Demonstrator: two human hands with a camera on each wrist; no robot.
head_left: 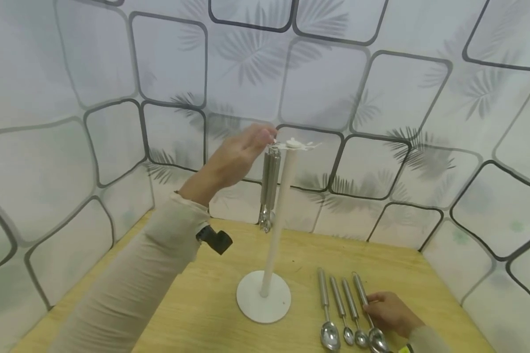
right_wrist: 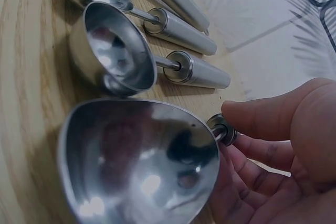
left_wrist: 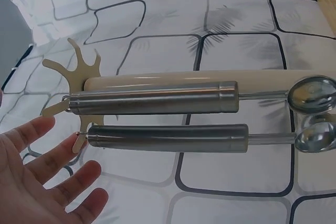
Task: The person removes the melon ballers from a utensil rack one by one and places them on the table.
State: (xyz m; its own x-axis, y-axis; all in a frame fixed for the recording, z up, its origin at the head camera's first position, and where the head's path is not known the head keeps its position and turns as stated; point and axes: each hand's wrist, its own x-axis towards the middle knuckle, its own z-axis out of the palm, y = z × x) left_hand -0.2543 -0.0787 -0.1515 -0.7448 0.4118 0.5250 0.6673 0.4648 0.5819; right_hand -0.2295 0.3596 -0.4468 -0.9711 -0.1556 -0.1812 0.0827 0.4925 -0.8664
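1. Steel spoon (head_left: 360, 289), rightmost of 4 at near right, is pinched by the right hand (head_left: 393, 313).
2. Left hand (head_left: 238, 158): fingers spread, gripping nothing, tips at the hooks (left_wrist: 77, 72) on the white stand (head_left: 278, 220).
3. A nudge there could unhook the hanging utensils (head_left: 272, 181).
4. In the right wrist view, fingers hide most of the handle (right_wrist: 224, 128); overlapping hanging bowls (left_wrist: 313, 94) defy counting.

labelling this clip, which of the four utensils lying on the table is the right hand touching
The rightmost utensil in the head view: the right hand holds it, while the other three utensils, to its left, lie untouched.
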